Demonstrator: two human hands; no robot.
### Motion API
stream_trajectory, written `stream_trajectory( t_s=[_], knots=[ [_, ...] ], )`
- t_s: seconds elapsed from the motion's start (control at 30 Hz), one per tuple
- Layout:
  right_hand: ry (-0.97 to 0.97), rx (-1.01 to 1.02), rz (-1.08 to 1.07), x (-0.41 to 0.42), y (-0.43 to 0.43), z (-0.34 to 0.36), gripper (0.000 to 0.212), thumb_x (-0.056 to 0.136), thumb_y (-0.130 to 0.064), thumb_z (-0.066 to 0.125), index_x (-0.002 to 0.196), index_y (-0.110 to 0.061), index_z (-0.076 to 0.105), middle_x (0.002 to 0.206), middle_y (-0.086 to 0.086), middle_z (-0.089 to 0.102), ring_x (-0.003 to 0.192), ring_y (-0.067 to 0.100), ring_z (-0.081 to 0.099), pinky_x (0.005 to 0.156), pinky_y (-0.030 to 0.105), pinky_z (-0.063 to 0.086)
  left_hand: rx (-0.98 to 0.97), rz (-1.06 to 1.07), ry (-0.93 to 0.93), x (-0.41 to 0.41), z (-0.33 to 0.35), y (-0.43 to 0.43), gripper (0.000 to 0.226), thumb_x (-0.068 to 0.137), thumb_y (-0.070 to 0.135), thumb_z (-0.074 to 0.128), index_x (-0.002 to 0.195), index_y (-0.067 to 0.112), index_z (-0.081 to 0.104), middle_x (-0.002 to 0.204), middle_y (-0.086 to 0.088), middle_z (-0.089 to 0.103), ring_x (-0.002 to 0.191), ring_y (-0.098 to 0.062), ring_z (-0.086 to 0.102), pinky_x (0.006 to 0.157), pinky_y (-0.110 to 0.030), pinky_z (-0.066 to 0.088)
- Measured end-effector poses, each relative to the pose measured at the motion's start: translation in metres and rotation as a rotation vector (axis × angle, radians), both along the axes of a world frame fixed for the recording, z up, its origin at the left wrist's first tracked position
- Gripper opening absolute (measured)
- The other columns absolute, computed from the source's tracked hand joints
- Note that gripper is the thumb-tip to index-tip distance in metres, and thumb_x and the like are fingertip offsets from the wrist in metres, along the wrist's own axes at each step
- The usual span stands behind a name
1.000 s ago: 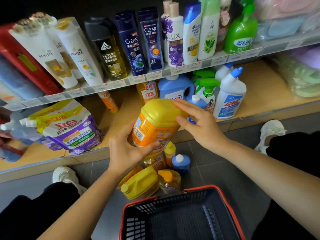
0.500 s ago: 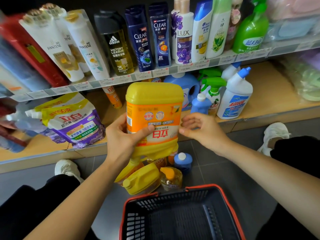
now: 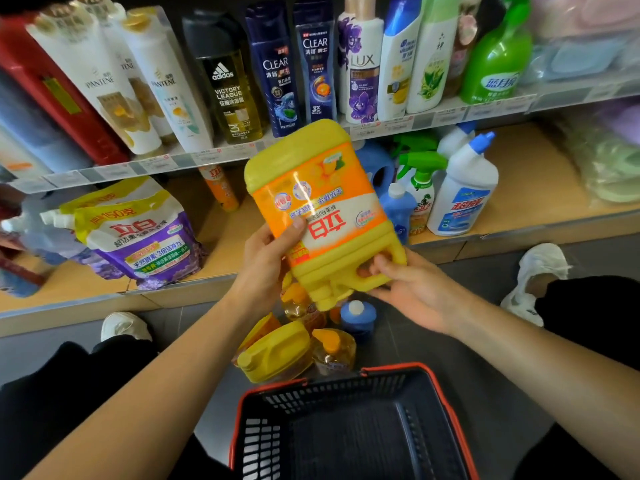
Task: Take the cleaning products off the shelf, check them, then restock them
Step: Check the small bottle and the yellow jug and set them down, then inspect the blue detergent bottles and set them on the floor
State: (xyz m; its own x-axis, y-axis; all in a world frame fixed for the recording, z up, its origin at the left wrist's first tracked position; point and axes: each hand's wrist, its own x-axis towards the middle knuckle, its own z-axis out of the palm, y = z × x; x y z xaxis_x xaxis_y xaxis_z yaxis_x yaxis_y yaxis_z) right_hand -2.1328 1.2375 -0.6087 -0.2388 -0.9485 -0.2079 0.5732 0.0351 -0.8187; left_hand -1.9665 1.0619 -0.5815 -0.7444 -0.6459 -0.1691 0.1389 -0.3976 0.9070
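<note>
The large yellow plastic detergent jug with an orange label (image 3: 322, 202) hangs inverted, its long axis near upright and its base above the fingers. The left hand (image 3: 266, 271) clamps the label side. The right hand (image 3: 415, 292) curls round the handle end, nearer the wooden lower shelf (image 3: 526, 188) beyond.

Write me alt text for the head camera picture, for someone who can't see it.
A person holds a yellow detergent jug upside down in both hands, the left hand gripping its side and the right hand hooked in its handle, before shop shelves of bottled products. More bottles sit on the floor below, beside a red-rimmed basket.
</note>
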Motion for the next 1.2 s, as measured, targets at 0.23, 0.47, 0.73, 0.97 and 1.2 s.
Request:
stream_trajectory(
  t_s=[0.23,0.47,0.73,0.97,1.2],
  knots=[
    [0.423,-0.033,-0.264,-0.055,0.043,0.022,0.009,0.089,-0.024,0.065,0.093,-0.017,0.062,0.086,-0.001,0.064,0.090,0.012,0.063,0.082,0.030,0.051,-0.018,-0.129,-0.300,-0.054,-0.037,0.025,0.045,0.087,0.032,0.075,0.122,0.005,0.066,0.109,-0.011,0.076,0.100,-0.023,0.074,0.074,-0.026,0.059],
    [0.802,0.194,-0.361,-0.071,0.048,0.022,0.018,0.082,-0.034,0.075,0.095,-0.021,0.072,0.097,-0.001,0.075,0.095,0.014,0.069,0.081,0.037,0.056,-0.404,-0.272,-0.450,-0.079,-0.065,0.036,0.025,0.095,0.009,0.068,0.119,0.004,0.069,0.103,-0.019,0.072,0.088,-0.019,0.066,0.068,-0.018,0.052],
    [1.224,0.691,0.094,-0.089,0.026,-0.053,0.037,0.089,-0.033,0.072,0.071,-0.004,0.059,0.071,0.008,0.055,0.074,0.021,0.055,0.061,0.034,0.037,-1.302,-0.409,-0.968,-0.042,-0.104,-0.014,0.032,0.091,0.040,0.069,0.120,0.026,0.070,0.122,0.000,0.070,0.115,-0.026,0.061,0.090,-0.041,0.052],
    [1.344,0.827,0.356,-0.076,0.011,-0.106,0.025,0.090,-0.038,0.070,0.089,-0.014,0.063,0.100,0.011,0.068,0.099,0.030,0.064,0.082,0.039,0.051,-1.310,-0.483,-1.216,-0.032,-0.127,-0.036,0.050,0.091,0.056,0.059,0.137,0.035,0.058,0.147,0.007,0.053,0.135,-0.030,0.044,0.107,-0.052,0.034],
    [1.282,0.775,0.357,-0.079,-0.022,-0.108,0.040,0.089,-0.033,0.074,0.123,-0.015,0.065,0.119,0.006,0.068,0.112,0.025,0.063,0.095,0.037,0.052,-1.351,-0.587,-1.284,-0.021,-0.139,-0.040,0.048,0.091,0.061,0.053,0.135,0.041,0.055,0.138,0.004,0.060,0.132,-0.025,0.048,0.111,-0.051,0.027]
  ],
)
